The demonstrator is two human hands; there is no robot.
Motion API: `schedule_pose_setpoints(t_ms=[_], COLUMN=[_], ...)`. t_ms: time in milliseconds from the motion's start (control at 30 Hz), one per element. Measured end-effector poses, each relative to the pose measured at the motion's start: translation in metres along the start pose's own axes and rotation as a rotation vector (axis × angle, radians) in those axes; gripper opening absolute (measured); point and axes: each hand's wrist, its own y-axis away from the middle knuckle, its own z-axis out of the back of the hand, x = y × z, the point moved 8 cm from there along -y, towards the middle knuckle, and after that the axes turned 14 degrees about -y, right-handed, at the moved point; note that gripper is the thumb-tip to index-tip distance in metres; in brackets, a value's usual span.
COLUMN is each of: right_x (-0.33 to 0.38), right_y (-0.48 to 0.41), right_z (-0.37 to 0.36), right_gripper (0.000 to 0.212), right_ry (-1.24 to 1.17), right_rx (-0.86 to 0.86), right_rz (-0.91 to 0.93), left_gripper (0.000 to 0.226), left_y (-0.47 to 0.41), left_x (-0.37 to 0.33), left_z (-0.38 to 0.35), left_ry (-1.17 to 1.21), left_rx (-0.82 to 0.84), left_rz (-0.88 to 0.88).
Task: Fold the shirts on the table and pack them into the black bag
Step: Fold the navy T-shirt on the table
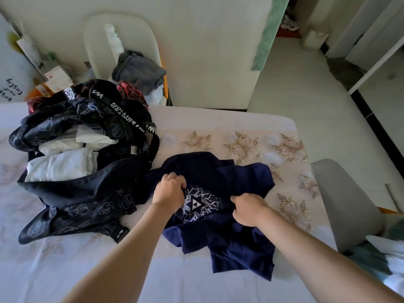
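Nearest us, our two bare forearms reach out over the counter [65, 272], which is covered by a pale flowered cloth. The navy shirt [220, 239] lies crumpled on the counter right of centre, and its white triangle print faces up between our hands. Our left grip [169, 190] is clenched on a bunch of the shirt's fabric at the print's left edge. Our right grip [249, 209] grasps a fold of the same shirt just right of the print. Just left of the shirt, the black bag [76, 195] lies open with white folded shirts [61, 166] inside. A grey chair [341, 204] stands at the counter's right side. Farther off, behind the bag, a grey garment [140, 71] lies heaped.
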Motion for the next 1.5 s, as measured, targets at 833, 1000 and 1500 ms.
schedule_pose_setpoints(t_ms=[833,1000,1500], right_x=[-0.071,-0.019,-0.044], right_y=[-0.009,0.008,0.033], right_z=[0.072,-0.006,-0.024], right_gripper=[0.037,0.028,0.059], right_ry=[-0.142,-0.325,-0.357], right_rx=[-0.674,-0.135,-0.243], right_rz=[0.012,0.271,0.071], left_gripper=[0.055,0.058,0.033], left_y=[-0.024,0.004,0.006], left_x=[-0.049,-0.019,-0.007], left_z=[-0.003,-0.051,0.013], left_ry=[0.123,0.046,0.135], left_rx=[-0.075,0.183,-0.191], left_rz=[0.039,0.350,0.191])
